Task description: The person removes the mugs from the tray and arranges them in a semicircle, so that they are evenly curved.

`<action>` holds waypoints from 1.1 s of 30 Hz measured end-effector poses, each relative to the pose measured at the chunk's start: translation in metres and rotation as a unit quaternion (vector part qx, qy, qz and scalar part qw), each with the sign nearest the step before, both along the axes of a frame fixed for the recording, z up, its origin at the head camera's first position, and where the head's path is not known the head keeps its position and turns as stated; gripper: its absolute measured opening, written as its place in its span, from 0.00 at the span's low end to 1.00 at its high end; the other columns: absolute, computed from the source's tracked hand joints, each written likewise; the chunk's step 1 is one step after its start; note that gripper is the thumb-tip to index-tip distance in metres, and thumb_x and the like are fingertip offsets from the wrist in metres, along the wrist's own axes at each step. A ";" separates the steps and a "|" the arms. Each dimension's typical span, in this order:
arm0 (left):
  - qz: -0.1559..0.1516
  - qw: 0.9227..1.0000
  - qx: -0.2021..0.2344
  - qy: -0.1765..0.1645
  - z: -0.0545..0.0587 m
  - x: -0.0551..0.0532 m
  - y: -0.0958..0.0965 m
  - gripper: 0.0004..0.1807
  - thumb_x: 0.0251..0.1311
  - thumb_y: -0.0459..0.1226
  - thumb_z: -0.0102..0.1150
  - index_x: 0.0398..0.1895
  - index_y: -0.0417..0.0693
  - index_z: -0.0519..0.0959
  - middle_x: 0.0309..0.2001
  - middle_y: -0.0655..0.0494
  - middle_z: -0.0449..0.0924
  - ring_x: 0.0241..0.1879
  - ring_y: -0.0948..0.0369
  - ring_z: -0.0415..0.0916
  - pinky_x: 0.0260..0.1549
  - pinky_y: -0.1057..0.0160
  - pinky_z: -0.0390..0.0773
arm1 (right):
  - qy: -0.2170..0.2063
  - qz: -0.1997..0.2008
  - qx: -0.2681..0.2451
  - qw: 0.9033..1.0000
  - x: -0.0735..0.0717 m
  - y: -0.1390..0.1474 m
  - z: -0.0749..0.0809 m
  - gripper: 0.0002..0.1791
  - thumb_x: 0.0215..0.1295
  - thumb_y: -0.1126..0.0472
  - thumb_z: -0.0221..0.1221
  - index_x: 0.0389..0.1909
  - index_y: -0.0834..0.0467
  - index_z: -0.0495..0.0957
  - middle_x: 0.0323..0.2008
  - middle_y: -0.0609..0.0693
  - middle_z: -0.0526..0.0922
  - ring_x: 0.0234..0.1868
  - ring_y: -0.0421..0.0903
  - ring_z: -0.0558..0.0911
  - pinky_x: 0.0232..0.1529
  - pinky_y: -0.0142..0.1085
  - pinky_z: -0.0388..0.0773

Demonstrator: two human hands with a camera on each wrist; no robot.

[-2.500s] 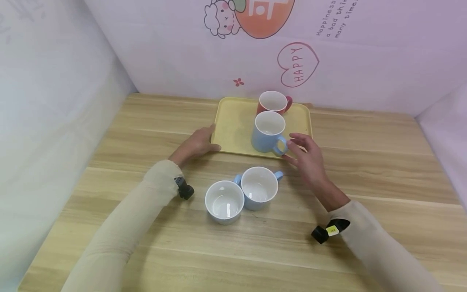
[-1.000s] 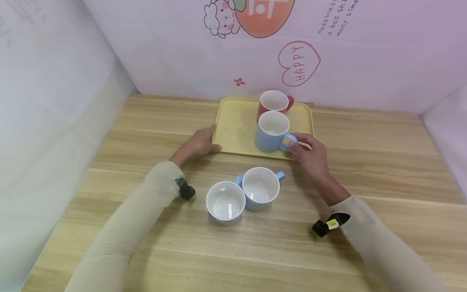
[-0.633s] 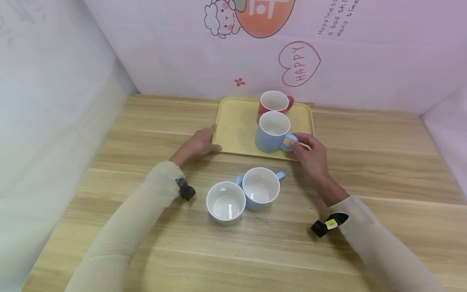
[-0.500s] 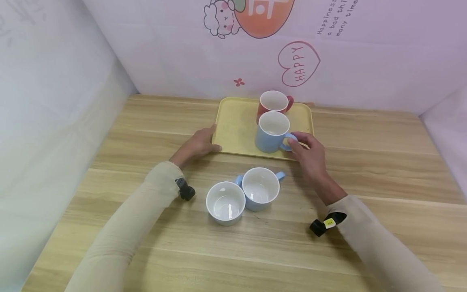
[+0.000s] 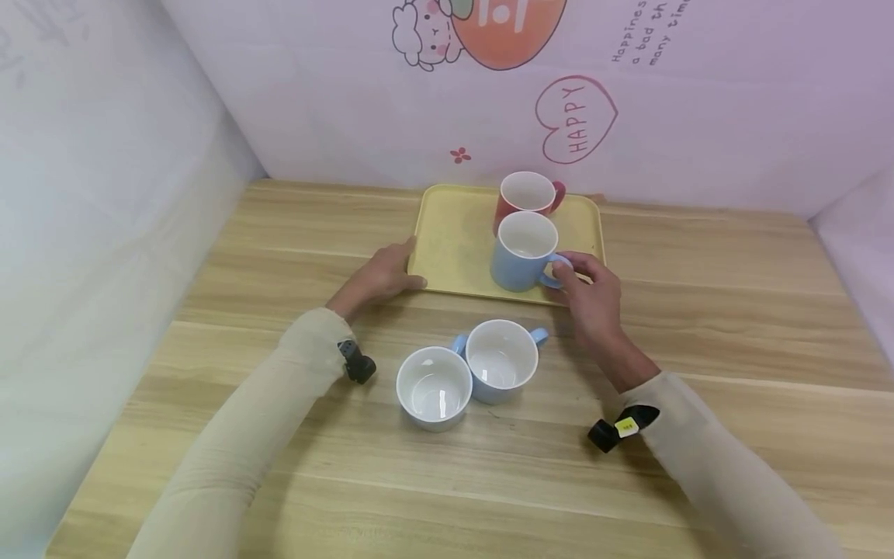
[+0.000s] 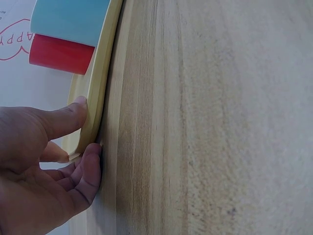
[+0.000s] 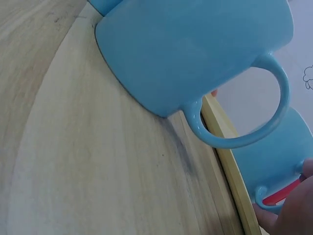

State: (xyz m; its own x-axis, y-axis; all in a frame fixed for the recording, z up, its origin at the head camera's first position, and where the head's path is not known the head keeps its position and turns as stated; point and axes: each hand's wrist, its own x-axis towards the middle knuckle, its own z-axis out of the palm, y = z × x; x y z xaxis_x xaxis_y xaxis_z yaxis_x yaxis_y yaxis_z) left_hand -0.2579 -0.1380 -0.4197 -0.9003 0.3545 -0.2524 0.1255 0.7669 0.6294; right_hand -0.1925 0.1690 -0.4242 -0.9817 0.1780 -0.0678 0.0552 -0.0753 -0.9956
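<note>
My right hand pinches the handle of a light blue mug, which stands upright on a yellow tray. The handle points right, and in the right wrist view the hand shows only at the lower right edge. A red mug with a white inside is just behind the blue one and partly hidden by it. At the tray's near left corner, my left hand grips the rim. The left wrist view shows the thumb on the rim and the fingers curled against its outer side.
Two more light blue mugs, a left one and a right one, stand side by side on the wooden table in front of the tray. Behind the tray hangs a white printed sheet.
The fingers of my right hand have taken hold of the blue mug's handle. That mug has shifted slightly right, and its handle has turned a little away from me. My left hand stays at the tray.
</note>
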 end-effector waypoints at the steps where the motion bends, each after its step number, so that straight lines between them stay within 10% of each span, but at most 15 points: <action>1: 0.000 1.000 0.001 0.001 0.000 0.000 0.000 0.50 0.63 0.36 0.66 0.79 0.35 0.44 0.74 0.34 0.55 0.72 0.44 0.55 0.71 0.53 0.53 | 0.001 -0.002 0.003 1.000 0.000 0.000 0.000 0.15 0.70 0.62 0.61 0.54 0.65 0.78 0.48 0.53 0.72 0.49 0.46 0.76 0.53 0.45 0.77; 33: -0.001 1.000 -0.010 -0.003 0.001 0.000 0.000 0.50 0.64 0.38 0.66 0.78 0.33 0.43 0.74 0.34 0.54 0.73 0.46 0.55 0.71 0.55 0.52 | -0.060 -0.048 -0.009 0.997 -0.001 -0.009 0.012 0.11 0.70 0.62 0.61 0.50 0.61 0.79 0.46 0.52 0.70 0.48 0.49 0.79 0.54 0.46 0.77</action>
State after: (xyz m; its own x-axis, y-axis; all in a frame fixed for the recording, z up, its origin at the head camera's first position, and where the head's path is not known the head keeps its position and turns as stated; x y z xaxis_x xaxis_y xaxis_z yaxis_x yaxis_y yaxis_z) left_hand -0.2582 -0.1381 -0.4188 -0.8983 0.3504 -0.2653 0.1224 0.7793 0.6146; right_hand -0.1935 0.1601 -0.4127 -0.9446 0.2693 -0.1879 0.1657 -0.1031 -0.9808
